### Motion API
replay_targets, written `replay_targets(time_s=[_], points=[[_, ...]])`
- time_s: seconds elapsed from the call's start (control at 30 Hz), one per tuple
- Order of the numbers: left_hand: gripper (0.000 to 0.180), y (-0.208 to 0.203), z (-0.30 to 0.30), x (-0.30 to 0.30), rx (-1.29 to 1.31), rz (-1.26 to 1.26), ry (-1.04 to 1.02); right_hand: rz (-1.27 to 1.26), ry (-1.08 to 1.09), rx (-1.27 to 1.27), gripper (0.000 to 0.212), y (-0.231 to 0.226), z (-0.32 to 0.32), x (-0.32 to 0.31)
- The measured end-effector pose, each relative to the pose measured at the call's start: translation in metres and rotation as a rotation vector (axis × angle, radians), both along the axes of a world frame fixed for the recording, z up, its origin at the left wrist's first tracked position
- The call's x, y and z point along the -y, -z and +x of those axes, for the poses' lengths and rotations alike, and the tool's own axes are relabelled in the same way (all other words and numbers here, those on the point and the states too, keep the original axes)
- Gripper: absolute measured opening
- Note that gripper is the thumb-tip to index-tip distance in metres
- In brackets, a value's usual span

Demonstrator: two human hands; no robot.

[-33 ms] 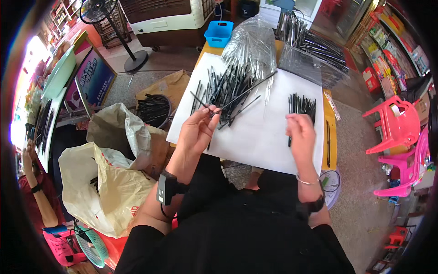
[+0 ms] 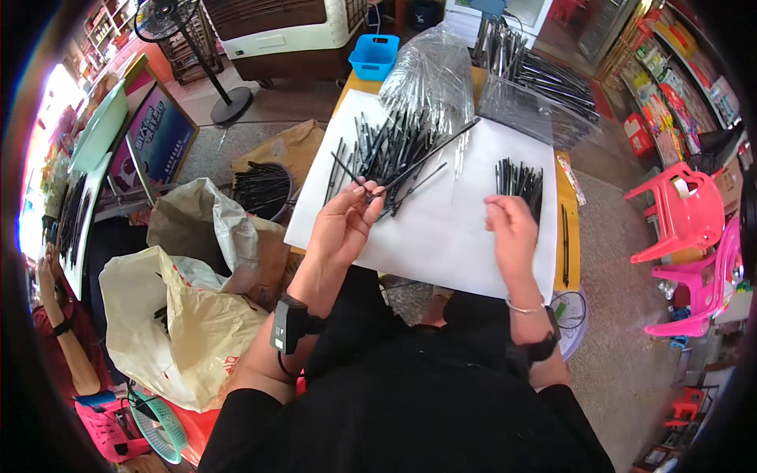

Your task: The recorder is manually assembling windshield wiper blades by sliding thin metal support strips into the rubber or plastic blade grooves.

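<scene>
My left hand (image 2: 347, 221) is closed in a pinch on thin black rods (image 2: 426, 151). One long rod slants up to the right from my fingertips, and a shorter end sticks out to the upper left. Just beyond lies a loose pile of similar black rods (image 2: 386, 150) on a white sheet (image 2: 441, 252). On the right, my right hand (image 2: 511, 229) hovers over the sheet with its fingers loosely bent and slightly apart, and no rod shows in them. Right behind it is a neater bundle of black rods (image 2: 519, 180), partly hidden by the hand.
A clear plastic bag of rods (image 2: 430, 71) and a blue basket (image 2: 374, 57) stand at the table's far side. More rods fill a clear box (image 2: 544, 110) at the back right. Open sacks (image 2: 181, 315) stand left. Another person's arm (image 2: 75, 347) shows at far left.
My right hand has shifted slightly left, away from the neat bundle. A dark rod end that showed below its fingers is no longer visible. My left hand keeps its pinch.
</scene>
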State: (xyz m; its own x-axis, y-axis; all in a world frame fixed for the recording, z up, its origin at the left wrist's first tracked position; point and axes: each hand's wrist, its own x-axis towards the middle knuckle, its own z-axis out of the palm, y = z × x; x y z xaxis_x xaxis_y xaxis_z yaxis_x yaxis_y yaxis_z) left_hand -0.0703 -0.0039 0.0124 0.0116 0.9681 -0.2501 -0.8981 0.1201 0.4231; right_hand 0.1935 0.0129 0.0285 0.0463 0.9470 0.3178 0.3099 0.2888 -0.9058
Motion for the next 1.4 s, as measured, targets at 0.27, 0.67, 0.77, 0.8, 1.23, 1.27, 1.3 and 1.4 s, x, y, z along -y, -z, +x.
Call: replay_targets(time_s=[0.27,0.67,0.77,0.8,1.23,1.27,1.3,1.4], points=[[0.024,0.011,0.053,0.004,-0.312,-0.016,0.368,-0.334,-0.136,-0.536,0.014,0.016,-0.015,-0.007],[0.029,0.029,0.067,0.004,-0.431,0.01,0.45,-0.462,-0.134,-0.67,0.015,0.03,-0.021,-0.01],[0.029,0.033,0.066,0.004,-0.437,0.023,0.45,-0.489,-0.122,-0.68,0.015,0.034,-0.02,-0.013],[0.029,0.033,0.066,0.004,-0.44,0.03,0.453,-0.499,-0.118,-0.684,0.015,0.035,-0.02,-0.013],[0.036,0.038,0.063,0.003,-0.37,0.063,0.449,-0.58,-0.143,-0.73,0.016,0.034,-0.017,-0.011],[0.035,0.036,0.064,0.004,-0.378,0.058,0.451,-0.595,-0.142,-0.714,0.016,0.033,-0.018,-0.011],[0.035,0.035,0.065,0.004,-0.386,0.053,0.452,-0.61,-0.142,-0.697,0.017,0.032,-0.018,-0.01],[0.033,0.03,0.065,0.005,-0.452,0.058,0.477,-0.608,-0.148,-0.727,0.016,0.034,-0.019,-0.011]])
